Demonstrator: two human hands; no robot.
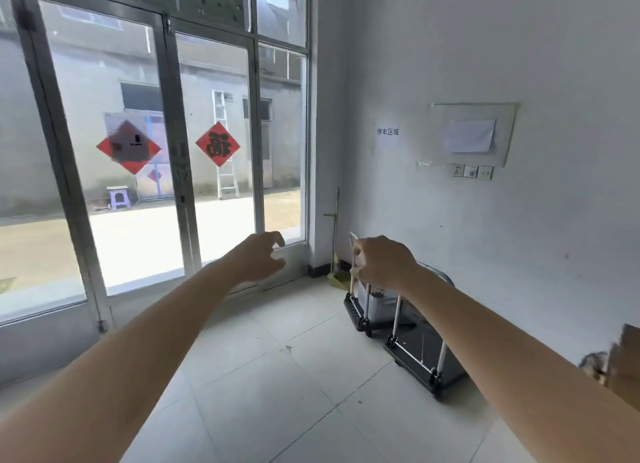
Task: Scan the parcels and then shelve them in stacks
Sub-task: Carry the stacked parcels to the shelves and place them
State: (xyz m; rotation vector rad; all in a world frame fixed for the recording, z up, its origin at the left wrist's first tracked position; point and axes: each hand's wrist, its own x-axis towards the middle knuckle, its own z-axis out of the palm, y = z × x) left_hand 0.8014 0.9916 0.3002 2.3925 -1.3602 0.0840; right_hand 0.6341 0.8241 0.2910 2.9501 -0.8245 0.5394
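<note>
Two bare forearms reach forward over a floor [277,376] of pale, glossy square tiles with thin grey joints. Left hand [258,256]: fingers curled loosely, thumb apart from them, grip half open in mid-air in front of the glass door [138,151]; it holds and touches nothing. Right hand [382,263]: fingers folded into a loose fist, grip closed right at the top of a cart handle [352,254], a thin polished metal tube bent in a loop; whether the fingers actually clasp the tube cannot be told from this angle.

Folding carts [415,351]: two flat black plastic decks on small castors, parked one behind the other against the white painted wall [519,237], each with a tubular metal handle. A pale ribbed container [375,305] sits on the farther deck.

Door frame: grey aluminium, clear panes, two red diamond-shaped paper decorations [217,144] stuck to the glass.

Parcels: a brown cardboard shape [623,362], blurred, at the right edge of view, well apart from both hands.
</note>
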